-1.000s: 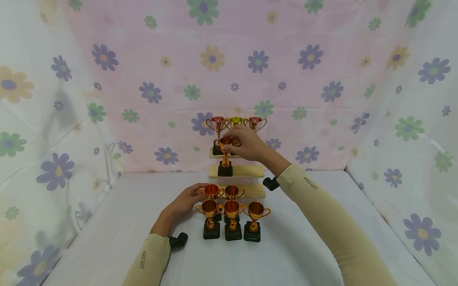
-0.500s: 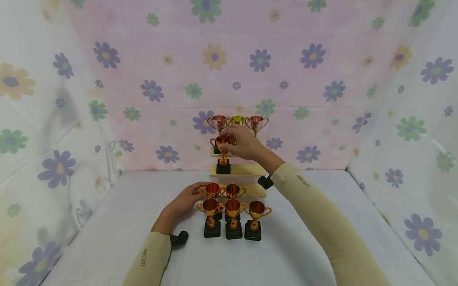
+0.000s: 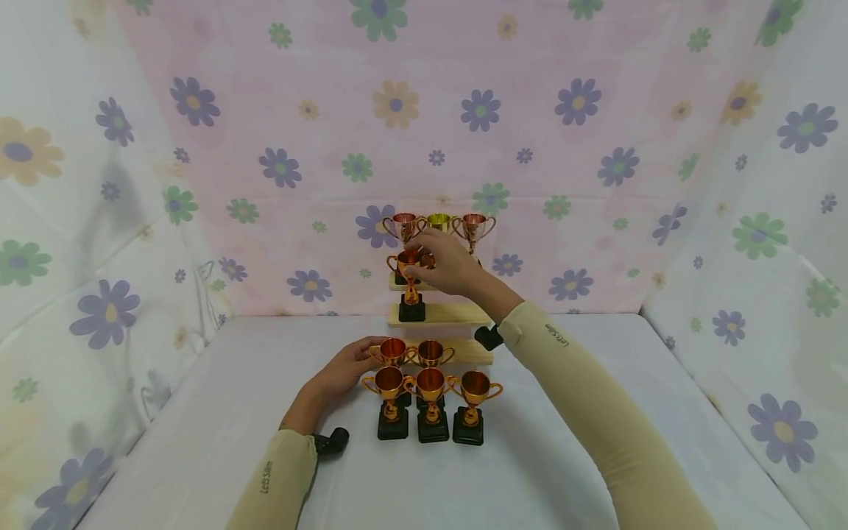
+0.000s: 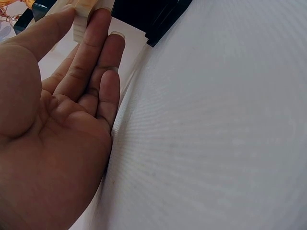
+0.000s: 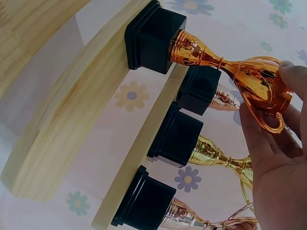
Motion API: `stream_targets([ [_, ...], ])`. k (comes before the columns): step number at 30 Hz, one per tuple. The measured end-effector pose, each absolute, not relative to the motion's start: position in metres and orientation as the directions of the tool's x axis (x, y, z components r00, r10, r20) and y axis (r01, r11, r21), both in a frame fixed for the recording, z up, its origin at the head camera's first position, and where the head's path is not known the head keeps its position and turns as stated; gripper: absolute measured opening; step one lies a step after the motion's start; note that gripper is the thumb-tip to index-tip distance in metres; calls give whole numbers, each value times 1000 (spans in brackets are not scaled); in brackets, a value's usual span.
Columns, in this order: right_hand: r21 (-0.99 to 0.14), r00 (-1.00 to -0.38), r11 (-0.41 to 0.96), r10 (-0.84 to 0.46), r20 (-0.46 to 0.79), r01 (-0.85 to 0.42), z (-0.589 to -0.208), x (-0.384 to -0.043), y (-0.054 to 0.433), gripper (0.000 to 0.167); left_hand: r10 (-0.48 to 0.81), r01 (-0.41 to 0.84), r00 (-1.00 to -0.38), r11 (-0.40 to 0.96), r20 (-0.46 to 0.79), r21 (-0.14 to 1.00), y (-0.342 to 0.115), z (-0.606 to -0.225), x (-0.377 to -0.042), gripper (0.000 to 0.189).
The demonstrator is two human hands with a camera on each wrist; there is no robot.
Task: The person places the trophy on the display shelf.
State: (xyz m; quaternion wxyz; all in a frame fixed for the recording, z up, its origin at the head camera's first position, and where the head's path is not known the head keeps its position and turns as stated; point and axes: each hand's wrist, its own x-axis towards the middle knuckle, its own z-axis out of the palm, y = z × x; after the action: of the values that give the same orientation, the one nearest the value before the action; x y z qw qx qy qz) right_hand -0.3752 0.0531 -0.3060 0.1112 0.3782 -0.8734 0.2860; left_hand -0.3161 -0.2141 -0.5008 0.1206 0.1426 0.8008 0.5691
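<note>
My right hand (image 3: 447, 265) pinches the bowl of an orange-gold trophy (image 3: 411, 293) between thumb and fingers. The trophy stands upright, its black base (image 5: 156, 40) right at the left part of the middle wooden shelf (image 3: 457, 313). My left hand (image 3: 344, 369) lies on its side on the table with fingers stretched out. In the left wrist view, its thumb and fingertips touch the end of a pale wooden piece (image 4: 84, 13), beside a black base (image 4: 144, 17). Near this hand, several orange-gold trophies (image 3: 430, 397) stand in two rows before the bottom shelf (image 3: 473, 353).
On the top shelf (image 5: 144, 143) stand a pinkish trophy (image 3: 405, 224), a yellow-gold trophy (image 5: 206, 151) and another pinkish trophy (image 3: 473, 227), partly behind my right hand. A flowered cloth (image 3: 318, 177) hangs behind. White cloth covers the table (image 3: 563, 456).
My right hand has shifted slightly left with the trophy, bringing its base further to the left along the middle shelf. My left hand and the front trophies have stayed in place.
</note>
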Motion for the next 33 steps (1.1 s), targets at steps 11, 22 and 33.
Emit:
stream_targets([
  [11, -390, -668, 542, -603, 437, -744, -308, -376, 54, 47, 375, 80, -927, 272, -28, 959, -214, -503, -317, 49],
  [22, -413, -645, 496, -590, 485, -764, -303, -371, 65, 56, 373, 91, -928, 293, -26, 952, -212, -498, -315, 51],
  [33, -384, -559, 408, -555, 616, -828, -309, -362, 90, 47, 366, 83, -930, 293, -32, 953, -213, -499, -315, 52],
])
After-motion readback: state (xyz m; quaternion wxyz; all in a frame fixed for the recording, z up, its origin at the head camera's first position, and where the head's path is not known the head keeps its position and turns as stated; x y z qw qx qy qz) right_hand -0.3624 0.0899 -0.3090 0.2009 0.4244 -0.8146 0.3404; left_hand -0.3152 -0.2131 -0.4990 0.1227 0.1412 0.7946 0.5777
